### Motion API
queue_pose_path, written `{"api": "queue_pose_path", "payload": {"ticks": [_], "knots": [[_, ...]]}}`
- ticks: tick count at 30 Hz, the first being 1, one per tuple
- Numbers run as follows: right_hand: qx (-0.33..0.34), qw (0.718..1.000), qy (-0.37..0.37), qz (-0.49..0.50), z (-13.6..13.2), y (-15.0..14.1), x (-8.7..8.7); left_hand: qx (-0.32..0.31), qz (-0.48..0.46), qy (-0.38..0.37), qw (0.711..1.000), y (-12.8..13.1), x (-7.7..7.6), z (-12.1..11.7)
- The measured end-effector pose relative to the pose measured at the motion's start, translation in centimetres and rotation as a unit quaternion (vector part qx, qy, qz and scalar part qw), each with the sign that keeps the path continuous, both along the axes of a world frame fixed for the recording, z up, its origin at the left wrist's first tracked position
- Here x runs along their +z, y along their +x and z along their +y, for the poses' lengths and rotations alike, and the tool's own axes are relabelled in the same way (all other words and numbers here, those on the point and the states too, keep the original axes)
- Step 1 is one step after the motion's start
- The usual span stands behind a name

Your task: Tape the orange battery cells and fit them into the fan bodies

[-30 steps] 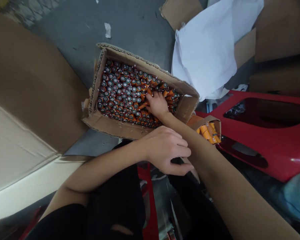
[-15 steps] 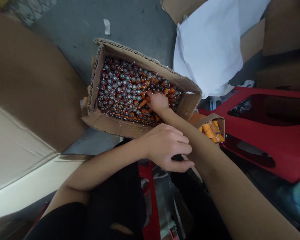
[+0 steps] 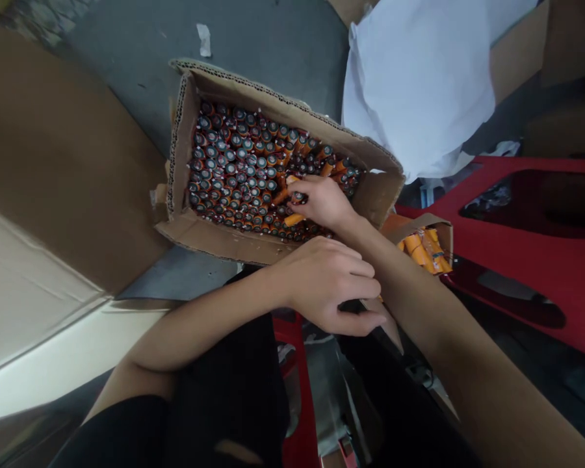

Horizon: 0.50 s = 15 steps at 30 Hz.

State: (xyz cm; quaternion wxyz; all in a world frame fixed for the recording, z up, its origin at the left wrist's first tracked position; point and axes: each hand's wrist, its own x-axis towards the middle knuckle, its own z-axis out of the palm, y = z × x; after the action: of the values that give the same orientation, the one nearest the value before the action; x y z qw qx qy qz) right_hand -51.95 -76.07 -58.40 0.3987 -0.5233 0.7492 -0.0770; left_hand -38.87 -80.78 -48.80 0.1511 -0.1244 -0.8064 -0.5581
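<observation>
A cardboard box (image 3: 209, 240) holds rows of orange cylindrical battery cells (image 3: 241, 166), most upright with their round ends showing. Inside its right half, my right hand (image 3: 324, 201) has thumb and fingers closed around battery cells. One orange battery cell (image 3: 295, 220) sticks out below the thumb, and another shows at the fingertips. My left hand (image 3: 331, 286) hangs in front of the box, near my right forearm. Its fingers are loosely bent, the thumb stands apart, and nothing shows between them. A cardboard flap (image 3: 387, 322) lies behind its thumb.
Right of the box, a small carton (image 3: 446, 237) contains more orange cells beside a red plastic stool (image 3: 531, 214). White sheeting (image 3: 419, 84) covers things at the back right. A large cardboard box (image 3: 68, 149) stands on the left. A paper scrap (image 3: 204, 40) lies on the floor.
My right hand has lifted slightly and drawn back to the right, with battery cells now showing at its fingers. My left hand is almost unmoved. The view has shifted a little.
</observation>
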Motion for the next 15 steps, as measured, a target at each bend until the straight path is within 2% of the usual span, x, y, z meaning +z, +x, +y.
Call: {"api": "queue_pose_path", "payload": {"ticks": [3,6,8,11,13,15], "knots": [[-0.114,0.984,-0.108,-0.083,1.2,-0.4,3.2,0.018,0.012,0.01,1.0,0.2,0.5,0.0],[-0.225,0.947,-0.178,-0.142,4.3,-1.4,7.8,0.049,0.02,0.063,0.997,0.4,1.8,-0.1],[-0.313,0.916,-0.201,-0.152,7.8,-2.3,11.0,0.053,0.002,0.123,0.991,0.4,2.5,-0.3],[-0.443,0.856,-0.239,-0.116,15.0,-3.4,14.8,0.036,-0.044,0.184,0.981,-0.2,2.8,-0.5],[-0.517,0.806,-0.284,-0.048,20.1,-3.7,15.9,0.026,-0.084,0.184,0.979,-1.1,2.5,0.0],[-0.579,0.751,-0.313,0.049,24.3,-3.6,15.1,0.012,-0.137,0.158,0.978,-2.1,2.0,1.1]]}}
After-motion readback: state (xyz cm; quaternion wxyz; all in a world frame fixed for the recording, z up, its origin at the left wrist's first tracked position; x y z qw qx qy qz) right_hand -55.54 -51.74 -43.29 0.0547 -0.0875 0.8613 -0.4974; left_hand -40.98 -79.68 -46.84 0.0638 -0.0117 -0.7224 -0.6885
